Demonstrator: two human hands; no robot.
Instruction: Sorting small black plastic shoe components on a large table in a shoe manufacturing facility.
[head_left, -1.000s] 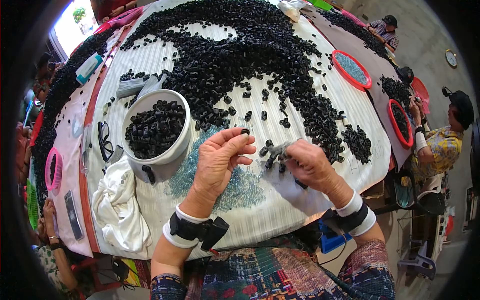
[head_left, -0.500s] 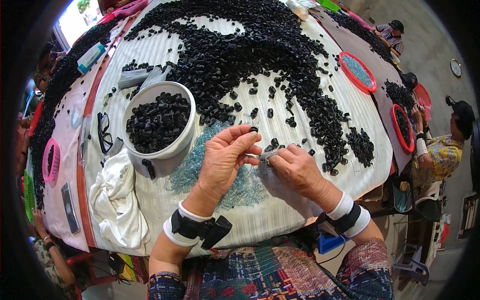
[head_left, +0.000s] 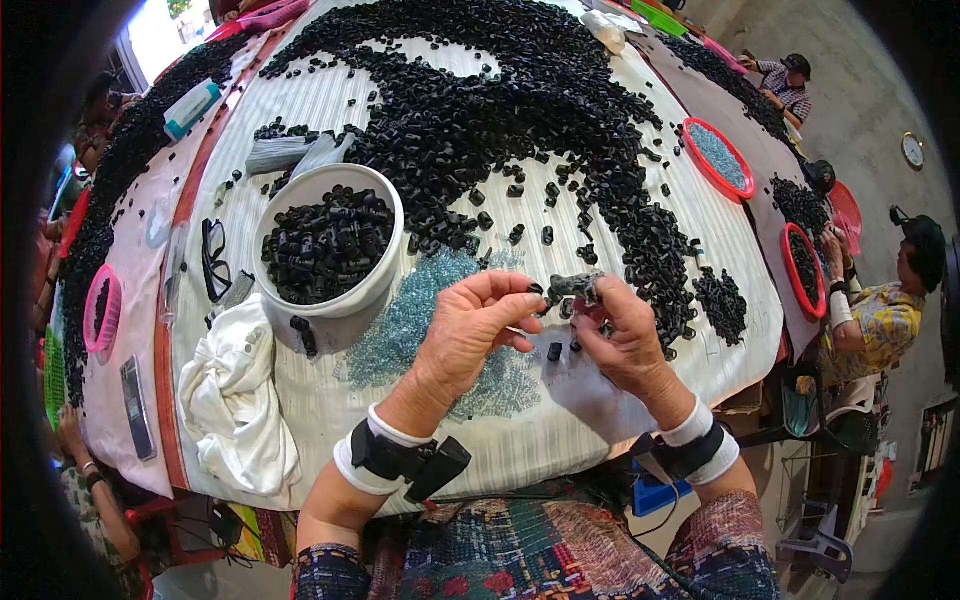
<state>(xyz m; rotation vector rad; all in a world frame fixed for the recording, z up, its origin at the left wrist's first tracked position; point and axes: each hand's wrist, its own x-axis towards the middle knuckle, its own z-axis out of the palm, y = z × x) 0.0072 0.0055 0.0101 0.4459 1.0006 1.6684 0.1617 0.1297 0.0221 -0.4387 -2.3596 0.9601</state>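
Observation:
Between thumb and index finger, my left hand (head_left: 462,335) pinches a small black plastic part (head_left: 536,289). My right hand (head_left: 632,345) grips a dark grey, rough-looking piece (head_left: 573,286) that sticks out toward the left fingertips. The black part and the grey piece are close together; whether they touch I cannot tell. Below the left hand spreads a heap of small clear bluish pieces (head_left: 395,330), possibly tiny springs. A loose black part (head_left: 554,351) lies on the table under the right hand.
A white bowl (head_left: 395,255) full of black parts stands at left, near black glasses (head_left: 214,262) and a white cloth (head_left: 235,400). A large pile of black parts (head_left: 500,110) covers the far table. Red baskets (head_left: 745,190) sit at right, where a co-worker (head_left: 880,320) sits.
My right hand has risen off the table and moved right, bringing the grey piece up beside the left fingertips. My left hand has shifted slightly right and down, still pinching the black part.

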